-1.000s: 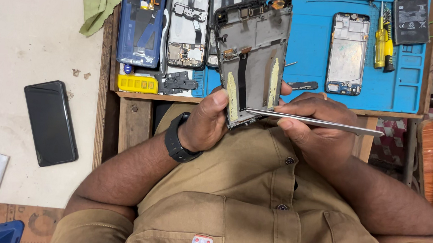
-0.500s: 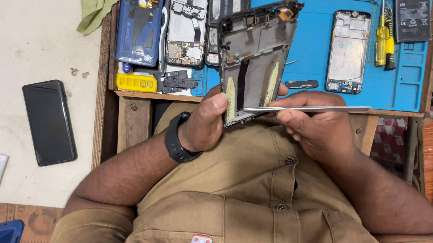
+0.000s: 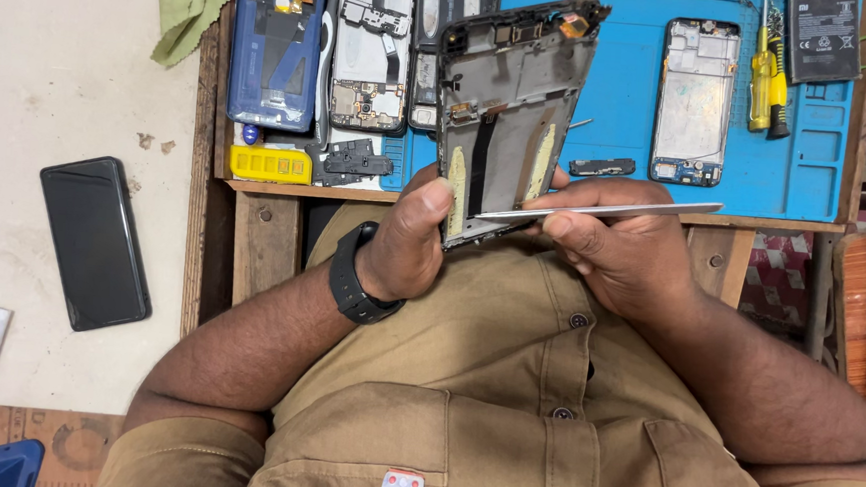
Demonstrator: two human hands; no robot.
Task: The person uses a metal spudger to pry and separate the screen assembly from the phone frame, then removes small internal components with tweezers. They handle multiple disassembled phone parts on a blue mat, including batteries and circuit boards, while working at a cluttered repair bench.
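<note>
Left hand: our left hand (image 3: 408, 237) is clamped on the lower end of the phone frame (image 3: 506, 118), thumb laid over its near edge beside the yellow strip; a black watch (image 3: 354, 274) sits on the wrist.
Right hand: our right hand (image 3: 614, 240) is pinched shut on the metal pry tool (image 3: 600, 211), fingers closed round its middle.
Frame: we hold it above the blue mat (image 3: 623, 85), in front of our chest, open side toward us, its top end tilted to the right.
Tool: it lies nearly level, its thin tip touching the frame's lower right edge, its other end pointing right over the mat's front edge.
Change: against half a second ago, we see the frame leaning a little further right and the tool's tip sitting slightly lower on the frame; both grips are unchanged.
Mat: on it lie a blue phone back (image 3: 275, 43), an opened phone (image 3: 373, 49), a second bare frame (image 3: 695, 101), a yellow screwdriver (image 3: 762, 78) and a battery (image 3: 823, 39).
Left of bench: a black phone (image 3: 94, 243) lies face up on the pale surface, a green cloth (image 3: 189, 3) above it.
</note>
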